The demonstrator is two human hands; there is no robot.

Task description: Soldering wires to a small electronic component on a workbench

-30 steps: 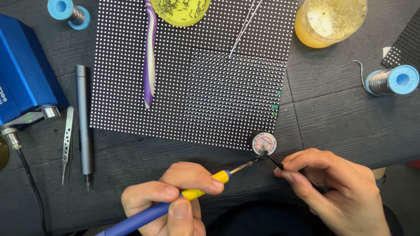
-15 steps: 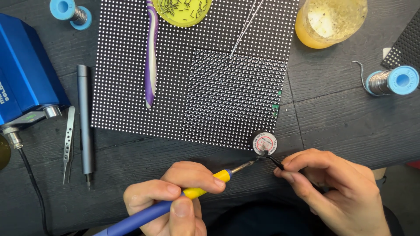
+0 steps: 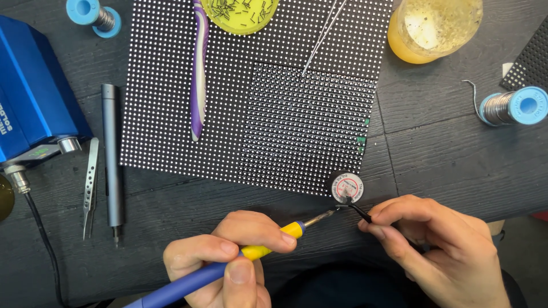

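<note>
Dark table [image 3: 456, 165]: left hand [image 3: 228, 256] grip closed on soldering iron [image 3: 240, 259]; right hand [image 3: 439, 245] pinches tweezers [image 3: 358, 211] at tip.

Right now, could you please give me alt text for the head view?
The left hand holds a soldering iron, its tip at a small round tin; the right hand holds black tweezers there, below a black dotted panel.

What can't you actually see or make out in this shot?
Head view only:
- Tweezers: rear end hidden inside the right hand.
- Where the iron tip meets the small tin: too small to tell.
- Iron handle: cut off by the bottom edge, partly covered by the left hand.
- Blue station: cut off by the left edge.
</note>
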